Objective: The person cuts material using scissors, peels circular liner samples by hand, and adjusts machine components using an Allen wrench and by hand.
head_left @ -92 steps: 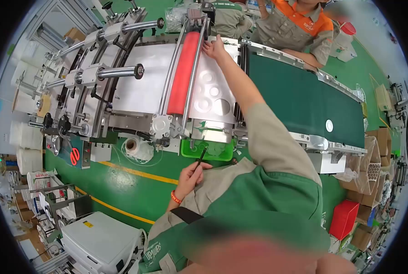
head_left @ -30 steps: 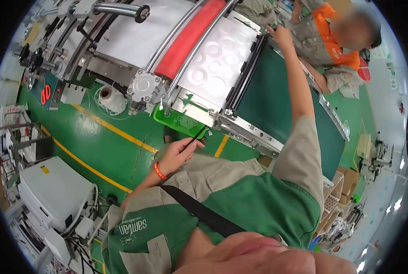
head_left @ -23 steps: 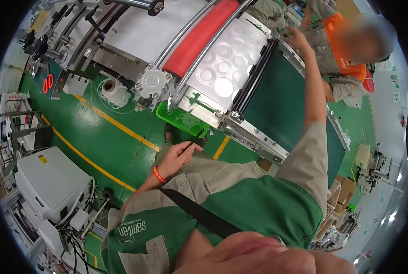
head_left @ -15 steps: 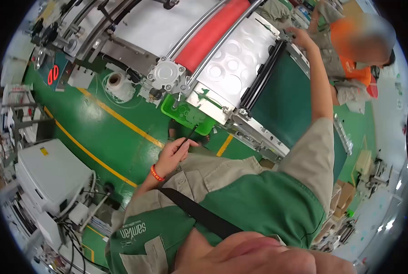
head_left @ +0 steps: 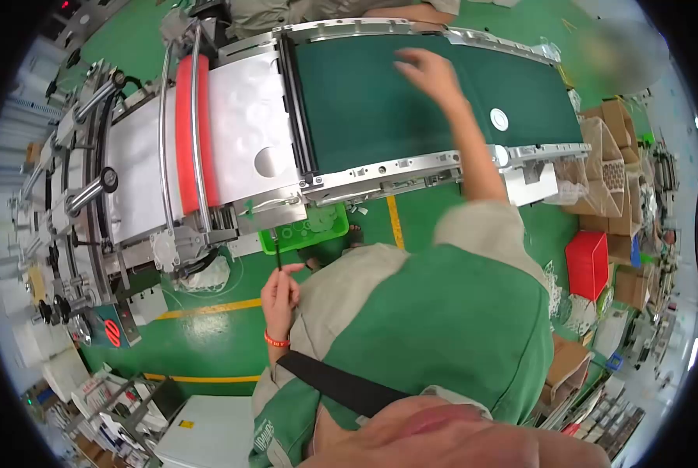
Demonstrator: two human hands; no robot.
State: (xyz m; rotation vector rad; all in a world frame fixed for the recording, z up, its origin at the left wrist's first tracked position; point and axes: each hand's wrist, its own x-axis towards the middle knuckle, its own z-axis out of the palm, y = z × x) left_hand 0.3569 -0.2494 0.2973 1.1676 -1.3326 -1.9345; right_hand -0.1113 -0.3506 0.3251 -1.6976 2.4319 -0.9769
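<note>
My left hand (head_left: 279, 295), with a red wristband, is closed around a thin dark stick-like tool (head_left: 278, 256). Its far end points towards a green tray (head_left: 312, 242) below the machine edge, where pale discs lie. My right hand (head_left: 435, 76) hovers over the dark green conveyor belt (head_left: 364, 101), fingers apart and holding nothing. Nearer the belt's right part lies a white ring-shaped disc (head_left: 499, 119). Left of the belt, a white sheet (head_left: 243, 101) with a round cut-out runs under a red roller (head_left: 186, 140).
Metal rails (head_left: 396, 166) edge the belt. Along the right stand cardboard boxes (head_left: 598, 175) and a red bin (head_left: 587, 265). A person's clothed limb (head_left: 310, 8) shows beyond the machine. Below left is a white cabinet (head_left: 208, 433).
My view has swung, bringing more belt into sight. My right hand has left the metal frame at the belt's far corner and is now above the belt. My left hand still grips the tool.
</note>
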